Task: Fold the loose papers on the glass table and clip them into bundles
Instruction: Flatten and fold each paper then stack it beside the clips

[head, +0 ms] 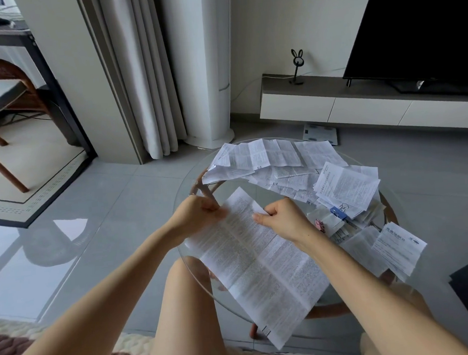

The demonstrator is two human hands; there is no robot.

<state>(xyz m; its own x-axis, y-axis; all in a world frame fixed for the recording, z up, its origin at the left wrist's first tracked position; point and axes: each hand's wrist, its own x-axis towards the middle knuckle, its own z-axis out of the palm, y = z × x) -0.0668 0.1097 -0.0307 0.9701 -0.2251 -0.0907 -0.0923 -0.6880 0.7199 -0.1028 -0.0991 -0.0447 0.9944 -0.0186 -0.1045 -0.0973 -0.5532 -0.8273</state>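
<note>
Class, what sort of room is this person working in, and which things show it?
Most likely a home living room: a large television stands on a low white cabinet, long curtains hang by the wall, and a low round glass table holds papers.

— Where does the view look from?
— From the person's head, facing forward and down over the knees at the near edge of the round glass table (pixel 228 187).
— How near?
— Arm's reach: the left hand (pixel 199 215) and right hand (pixel 283 221) sit mid-frame.
— And beyond the far edge?
— Wide angle: floor, curtain (pixel 148 72), television (pixel 415 20).
</note>
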